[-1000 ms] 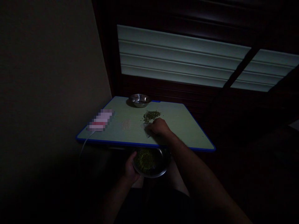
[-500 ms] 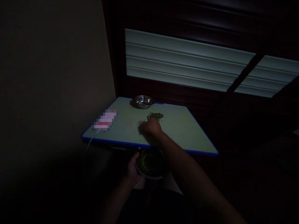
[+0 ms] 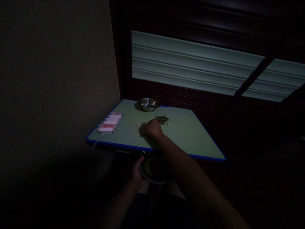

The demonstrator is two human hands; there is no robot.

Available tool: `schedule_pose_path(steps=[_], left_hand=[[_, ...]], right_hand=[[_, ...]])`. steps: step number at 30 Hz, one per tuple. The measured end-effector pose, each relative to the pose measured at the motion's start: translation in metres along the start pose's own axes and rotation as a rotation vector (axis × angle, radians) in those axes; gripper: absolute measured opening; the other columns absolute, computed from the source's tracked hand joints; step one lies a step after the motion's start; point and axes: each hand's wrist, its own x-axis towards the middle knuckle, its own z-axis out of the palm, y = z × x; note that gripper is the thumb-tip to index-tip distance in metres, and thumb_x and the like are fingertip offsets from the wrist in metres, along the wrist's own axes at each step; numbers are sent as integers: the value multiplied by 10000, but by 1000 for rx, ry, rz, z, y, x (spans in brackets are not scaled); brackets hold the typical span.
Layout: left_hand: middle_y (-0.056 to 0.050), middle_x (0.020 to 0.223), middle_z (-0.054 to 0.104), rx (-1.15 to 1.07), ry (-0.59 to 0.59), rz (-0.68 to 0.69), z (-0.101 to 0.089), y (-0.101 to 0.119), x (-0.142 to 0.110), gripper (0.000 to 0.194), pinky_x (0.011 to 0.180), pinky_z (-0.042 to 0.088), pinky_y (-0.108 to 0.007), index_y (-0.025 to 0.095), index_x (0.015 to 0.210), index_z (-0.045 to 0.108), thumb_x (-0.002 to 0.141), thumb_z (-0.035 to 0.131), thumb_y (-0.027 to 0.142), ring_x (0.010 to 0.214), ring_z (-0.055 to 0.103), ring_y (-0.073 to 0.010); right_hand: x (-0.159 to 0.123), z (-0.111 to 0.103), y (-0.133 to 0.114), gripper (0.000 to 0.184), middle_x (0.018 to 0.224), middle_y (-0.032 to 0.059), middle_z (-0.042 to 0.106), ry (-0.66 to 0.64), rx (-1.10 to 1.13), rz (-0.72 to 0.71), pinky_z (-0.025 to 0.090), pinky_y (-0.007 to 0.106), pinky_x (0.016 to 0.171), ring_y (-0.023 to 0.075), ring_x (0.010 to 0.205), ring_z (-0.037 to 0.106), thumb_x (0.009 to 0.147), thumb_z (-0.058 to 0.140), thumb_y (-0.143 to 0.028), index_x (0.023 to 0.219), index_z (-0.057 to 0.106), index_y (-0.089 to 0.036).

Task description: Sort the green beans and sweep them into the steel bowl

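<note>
In the head view my left hand [image 3: 138, 175] grips the rim of a round bowl [image 3: 152, 181], held just below the front edge of the table. Dark green stuff fills the bowl, too dim to make out fully. My right hand [image 3: 153, 128] is closed over the tabletop, with a small see-through object [image 3: 143, 128] at its fingertips; its kind is unclear. Just beyond this hand lies a loose pile of small green beans [image 3: 162, 120]. To its left is a faint patch of pale grains [image 3: 134, 128].
The light table [image 3: 188, 136] has a blue rim. A shiny metal bowl [image 3: 149, 105] stands at its back edge. On the left lies a blurred-out phone-like item [image 3: 110, 123] with a white cable [image 3: 93, 148]. A wall [image 3: 59, 63] and a slatted dark cabinet [image 3: 190, 60] border it.
My right hand has shifted slightly left and toward me with the see-through object, away from the bean pile. My left hand keeps holding the bowl. The whole view has moved slightly.
</note>
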Motion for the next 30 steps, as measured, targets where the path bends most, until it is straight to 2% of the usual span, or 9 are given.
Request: schedule_pose_path(steps=[8,13,15,20,25,30], left_hand=[[-132,832,764,-3,28,7,-2,-1,2,230,991,449,-495,100,845,725,797,582,274,1024,665,-322],[-102,798,763,7,55,17,-1,0,1,208,981,460,-481,120,840,717,793,574,263,996,678,-305],[-102,784,759,4,64,20,0,0,1,199,981,460,-483,122,826,712,793,566,252,1003,675,-306],[-112,803,760,-1,44,40,1,-1,1,211,980,459,-485,111,849,719,793,570,249,1018,668,-312],[-113,825,764,-6,40,53,-1,0,2,208,976,466,-474,109,868,726,781,590,238,1018,669,-311],[-99,832,766,4,32,38,-3,1,2,209,977,464,-485,131,875,727,789,580,253,1018,671,-304]], right_hand=[[6,-6,13,246,705,107,712,30,179,-38,450,220,597,154,636,640,755,574,-326,745,705,-118],[15,-24,40,181,519,18,619,-54,349,-42,400,198,501,104,475,549,743,590,-272,620,608,-141],[16,-34,52,207,463,-8,572,-76,454,-24,346,188,434,85,400,491,746,599,-263,580,541,-153],[13,-52,67,235,424,-10,552,-107,638,57,264,193,365,84,340,446,727,645,-257,591,472,-175],[10,-47,65,211,430,-22,548,-170,668,9,261,188,369,64,338,396,717,627,-254,591,478,-173],[12,-47,64,188,463,-39,534,-24,600,-67,317,184,429,63,403,424,674,645,-274,614,502,-168]])
